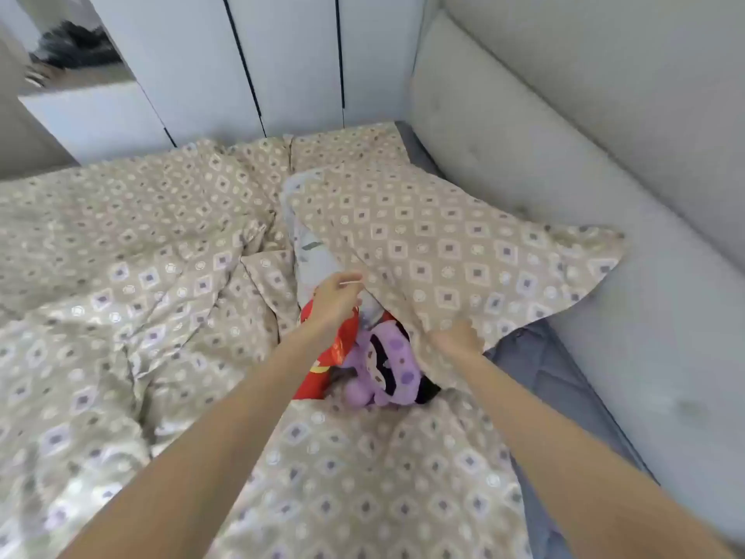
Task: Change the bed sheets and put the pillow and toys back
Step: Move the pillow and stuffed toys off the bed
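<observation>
Duvet (121,296): one, beige with a diamond print, rumpled over the left and near part of the bed.

Headboard (584,175): grey, padded, along the right side. White wardrobe doors (282,62) stand at the far end.

Pillow (443,252): one, in a case of the same diamond print, lying at the right of the bed against the headboard. Its body stretches from my hands away to the right and far. One corner points right and rests on the headboard padding. The edge I hold runs on a diagonal from far left to near right and is lifted. A pale lining shows along that edge at far left.

Grey mattress cover (544,369): a bare strip between the pillow and the headboard, at near right.

Toys: two, side by side under the raised pillow edge and touching. The red toy (342,349) is on the left and the purple toy (383,357) is on the right. Both are partly hidden, so I cannot tell which way they face.

Hands: two. My left hand (336,300) has its fingers curled, pinching the pillow's edge above the red toy. My right hand (457,340) has its fingers clenched into the pillowcase at the near corner, just right of the purple toy.
</observation>
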A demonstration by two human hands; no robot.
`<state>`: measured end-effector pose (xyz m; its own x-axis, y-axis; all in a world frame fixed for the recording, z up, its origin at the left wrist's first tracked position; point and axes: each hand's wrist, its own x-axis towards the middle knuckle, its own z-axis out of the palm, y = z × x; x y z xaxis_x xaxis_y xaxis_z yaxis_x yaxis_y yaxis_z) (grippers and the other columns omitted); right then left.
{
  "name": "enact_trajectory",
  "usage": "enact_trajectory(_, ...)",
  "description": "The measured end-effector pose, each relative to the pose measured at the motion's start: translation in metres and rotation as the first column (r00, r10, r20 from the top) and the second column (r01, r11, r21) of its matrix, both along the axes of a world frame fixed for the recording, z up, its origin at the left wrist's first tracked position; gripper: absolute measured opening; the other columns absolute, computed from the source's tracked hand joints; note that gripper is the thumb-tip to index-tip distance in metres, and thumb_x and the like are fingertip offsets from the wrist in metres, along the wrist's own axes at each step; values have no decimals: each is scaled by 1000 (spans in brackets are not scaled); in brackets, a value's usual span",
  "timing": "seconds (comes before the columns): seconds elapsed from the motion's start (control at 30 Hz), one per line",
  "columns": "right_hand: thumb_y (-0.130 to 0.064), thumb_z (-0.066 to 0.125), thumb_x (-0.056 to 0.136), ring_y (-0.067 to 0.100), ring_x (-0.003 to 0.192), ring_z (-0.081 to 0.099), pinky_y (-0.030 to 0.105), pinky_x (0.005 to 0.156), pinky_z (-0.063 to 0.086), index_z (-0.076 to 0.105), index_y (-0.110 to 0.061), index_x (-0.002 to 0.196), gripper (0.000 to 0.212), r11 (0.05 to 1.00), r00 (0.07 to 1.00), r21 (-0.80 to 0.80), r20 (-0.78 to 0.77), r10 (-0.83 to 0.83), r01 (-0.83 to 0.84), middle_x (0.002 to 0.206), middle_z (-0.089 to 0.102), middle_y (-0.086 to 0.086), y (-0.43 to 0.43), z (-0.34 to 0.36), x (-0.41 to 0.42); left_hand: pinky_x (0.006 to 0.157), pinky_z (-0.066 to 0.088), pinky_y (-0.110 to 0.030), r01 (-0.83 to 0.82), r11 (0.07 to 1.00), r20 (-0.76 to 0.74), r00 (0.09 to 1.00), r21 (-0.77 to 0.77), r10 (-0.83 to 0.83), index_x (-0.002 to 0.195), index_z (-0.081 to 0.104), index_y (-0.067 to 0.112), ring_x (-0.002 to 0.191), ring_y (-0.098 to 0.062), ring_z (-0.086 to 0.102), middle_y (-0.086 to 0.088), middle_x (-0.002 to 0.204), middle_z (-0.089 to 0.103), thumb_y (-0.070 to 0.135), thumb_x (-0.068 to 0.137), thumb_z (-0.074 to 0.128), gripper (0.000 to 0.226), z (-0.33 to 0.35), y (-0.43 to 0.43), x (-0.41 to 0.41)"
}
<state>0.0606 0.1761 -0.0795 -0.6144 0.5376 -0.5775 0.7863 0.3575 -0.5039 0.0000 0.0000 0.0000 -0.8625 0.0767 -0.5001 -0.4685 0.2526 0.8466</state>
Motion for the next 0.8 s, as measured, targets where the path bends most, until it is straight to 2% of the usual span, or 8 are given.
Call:
enact_trajectory(0.1, -27, 57, 89, 35, 132, 38, 41, 107, 36, 10, -9, 151, 80, 996, 997, -75, 71, -40, 45, 145, 37, 13, -1, -22, -12, 85, 47, -30, 19, 1000, 21, 1000, -11, -18, 118, 58, 14, 91, -17, 59, -7, 126, 57, 13, 95, 49, 25, -16, 3, -19)
enact_trajectory(0.2, -31, 58, 86, 35, 125, 45, 38, 97, 44, 28, -6, 145, 71, 995, 988, -53, 136, -73, 81, 134, 49, 14, 6, -41, -21, 83, 48, -30, 21, 1000, 42, 999, -2, -21, 114, 58, 16, 94, -17, 60, -5, 125, 57, 13, 95, 48, 22, -32, 8, -34)
enact_trajectory(0.37, -21, 49, 94, 37, 107, 58, 42, 88, 50, 57, -1, 117, 32, 993, 998, 115, 48, -38, 32, 118, 61, 19, 27, -48, -29, 73, 48, -26, 27, 1000, 46, 999, 14, -27, 109, 60, 16, 89, -17, 60, -6, 123, 58, 12, 95, 49, 19, -41, 13, -46)
enact_trajectory(0.53, -5, 39, 94, 40, 108, 55, 37, 81, 41, 54, 0, 120, 31, 972, 977, 210, -205, -61, 105, 115, 60, 23, 27, -19, -42, 77, 46, -28, 51, 999, 41, 998, 1, -51, 117, 59, 13, 92, -18, 60, -5, 124, 58, 11, 95, 46, 25, -31, 17, -46)
enact_trajectory(0.6, -3, 38, 94, 38, 107, 53, 32, 81, 37, 56, 6, 106, 24, 972, 922, 162, -374, -97, 168, 120, 53, 25, 23, 3, -50, 77, 45, -28, 67, 998, 48, 997, -2, -67, 118, 58, 14, 94, -18, 59, -5, 124, 58, 11, 96, 45, 26, -23, 18, -44)
enact_trajectory(0.67, -4, 36, 96, 34, 116, 47, 30, 96, 34, 56, 6, 101, 23, 971, 859, 51, -477, -183, 235, 137, 37, 24, 23, 30, -60, 73, 47, -26, 71, 998, 67, 995, 3, -71, 121, 57, 15, 96, -18, 59, -6, 125, 58, 11, 96, 45, 28, -12, 17, -41)
enact_trajectory(0.73, -8, 34, 97, 31, 127, 41, 34, 109, 32, 54, 1, 120, 32, 958, 799, -123, -530, -283, 258, 147, 30, 19, 25, 60, -70, 73, 48, -26, 90, 996, 84, 992, 18, -92, 125, 54, 16, 100, -19, 58, -6, 127, 56, 11, 96, 43, 31, 0, 15, -37)
enact_trajectory(0.8, -16, 36, 99, 27, 121, 49, 40, 104, 41, 48, -9, 134, 38, 895, 725, -375, -544, -422, 240, 141, 45, 12, 26, 90, -76, 84, 49, -32, 106, 992, 137, 984, 75, -115, 121, 55, 18, 105, -22, 56, -6, 132, 53, 17, 97, 43, 27, 13, 13, -34)
